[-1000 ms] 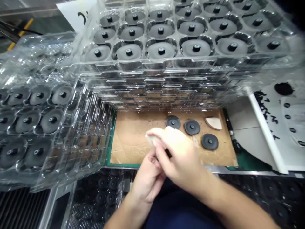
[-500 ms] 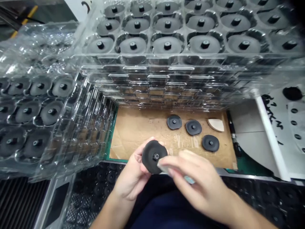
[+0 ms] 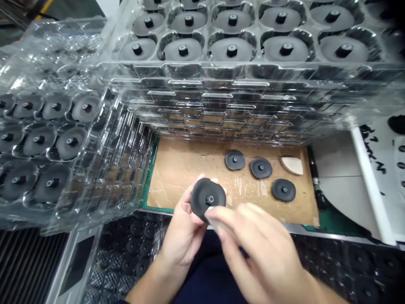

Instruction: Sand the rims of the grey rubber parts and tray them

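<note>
**Black disc held in my left hand above the near edge of the cardboard sheet**

My left hand (image 3: 185, 236) grasps a black disc (image 3: 208, 199) by its rim, fingers behind and thumb at the lower left edge, so that the face with its small central hub is turned up toward me. The disc stands above the fingertips, over the near edge of the cardboard sheet (image 3: 180, 173). My right hand (image 3: 253, 240) is blurred; its fingertips meet the lower right edge of the disc and seem to pinch a small pale object there, which I cannot identify, and I cannot tell how firmly that hand is closed.

Three loose discs (image 3: 234, 160) lie on the right half of the sheet, well apart from my hands, with a pale wedge-shaped piece (image 3: 292, 165) near the far right corner. The left half of the sheet is bare cardboard. A stack of clear trays (image 3: 240, 105) filled with discs walls off the far edge, and a second tray stack (image 3: 63, 139) leans along the left edge. A dark pen-like tool (image 3: 314, 177) lies just beyond the right edge. Below the near edge, a tray of small black parts (image 3: 133, 249) sits beside my left wrist.
</note>
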A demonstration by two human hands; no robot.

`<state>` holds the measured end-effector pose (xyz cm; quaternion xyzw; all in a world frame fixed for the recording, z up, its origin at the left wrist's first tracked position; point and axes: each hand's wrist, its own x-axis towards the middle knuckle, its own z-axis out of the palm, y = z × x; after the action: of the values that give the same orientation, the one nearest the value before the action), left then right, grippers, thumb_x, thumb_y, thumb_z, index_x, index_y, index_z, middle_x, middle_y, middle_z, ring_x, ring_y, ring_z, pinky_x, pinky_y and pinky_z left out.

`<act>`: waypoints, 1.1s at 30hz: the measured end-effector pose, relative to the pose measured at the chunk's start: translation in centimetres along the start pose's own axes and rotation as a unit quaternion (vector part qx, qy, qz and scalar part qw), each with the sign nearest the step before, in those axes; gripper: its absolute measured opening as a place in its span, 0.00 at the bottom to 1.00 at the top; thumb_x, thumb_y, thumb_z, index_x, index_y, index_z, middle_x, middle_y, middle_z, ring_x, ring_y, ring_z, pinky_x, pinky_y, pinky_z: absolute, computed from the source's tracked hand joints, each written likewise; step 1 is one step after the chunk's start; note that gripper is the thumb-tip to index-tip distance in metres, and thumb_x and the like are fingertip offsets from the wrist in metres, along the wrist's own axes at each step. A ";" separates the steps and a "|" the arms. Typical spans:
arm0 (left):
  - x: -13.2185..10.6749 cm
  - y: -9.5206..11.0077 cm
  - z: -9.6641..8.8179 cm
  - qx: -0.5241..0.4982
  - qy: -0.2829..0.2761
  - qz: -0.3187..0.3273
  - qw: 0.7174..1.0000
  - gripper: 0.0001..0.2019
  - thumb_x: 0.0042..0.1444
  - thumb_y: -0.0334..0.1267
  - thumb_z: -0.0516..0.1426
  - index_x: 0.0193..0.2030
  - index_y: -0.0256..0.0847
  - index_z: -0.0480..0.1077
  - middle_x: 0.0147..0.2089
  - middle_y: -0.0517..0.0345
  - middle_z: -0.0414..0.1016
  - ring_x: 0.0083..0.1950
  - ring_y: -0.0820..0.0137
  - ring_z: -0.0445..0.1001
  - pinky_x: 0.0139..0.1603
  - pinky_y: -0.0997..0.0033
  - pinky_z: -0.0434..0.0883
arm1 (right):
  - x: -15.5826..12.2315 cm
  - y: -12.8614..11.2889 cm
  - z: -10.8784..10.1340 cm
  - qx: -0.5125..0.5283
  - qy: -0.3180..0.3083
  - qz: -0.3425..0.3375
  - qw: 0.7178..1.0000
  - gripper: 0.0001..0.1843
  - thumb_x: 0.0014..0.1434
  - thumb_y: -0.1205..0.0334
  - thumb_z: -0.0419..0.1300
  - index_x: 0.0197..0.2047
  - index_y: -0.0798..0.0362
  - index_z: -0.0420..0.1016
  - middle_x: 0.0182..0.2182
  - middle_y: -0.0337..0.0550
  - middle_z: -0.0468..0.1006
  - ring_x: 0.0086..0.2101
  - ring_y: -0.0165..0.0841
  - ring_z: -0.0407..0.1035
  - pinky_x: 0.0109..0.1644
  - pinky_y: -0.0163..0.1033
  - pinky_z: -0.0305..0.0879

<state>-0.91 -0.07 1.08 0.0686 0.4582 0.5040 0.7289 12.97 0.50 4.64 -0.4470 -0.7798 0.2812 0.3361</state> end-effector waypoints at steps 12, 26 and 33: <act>0.5 0.2 -0.7 -0.087 0.029 0.037 0.995 0.26 0.40 0.31 0.67 0.49 0.44 0.72 0.51 0.53 0.76 0.50 0.66 0.74 0.45 0.74 0.73 | -4.6 7.2 5.8 0.070 -0.077 0.175 0.979 0.09 0.60 0.62 0.55 0.39 0.50 0.76 0.31 0.42 0.80 0.31 0.34 0.73 0.35 0.38 0.70; -0.6 -0.3 -0.6 -0.038 0.007 -0.003 0.999 0.20 0.42 0.32 0.66 0.45 0.47 0.74 0.44 0.60 0.79 0.46 0.68 0.76 0.49 0.73 0.71 | 1.8 -0.8 0.4 0.112 -0.090 0.020 0.989 0.12 0.61 0.71 0.52 0.47 0.54 0.71 0.36 0.40 0.78 0.35 0.31 0.71 0.39 0.35 0.67; -0.8 0.2 -0.1 -0.042 -0.044 -0.046 0.997 0.16 0.43 0.36 0.66 0.41 0.46 0.76 0.44 0.61 0.79 0.48 0.69 0.74 0.51 0.75 0.69 | 2.1 -0.7 0.2 0.054 -0.032 -0.041 0.997 0.13 0.62 0.71 0.49 0.47 0.60 0.70 0.35 0.47 0.77 0.34 0.34 0.69 0.39 0.39 0.65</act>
<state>-1.19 -0.61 1.60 0.0393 0.4069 0.4854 0.7728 11.70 1.99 5.63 -0.3864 -0.7914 0.3231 0.3465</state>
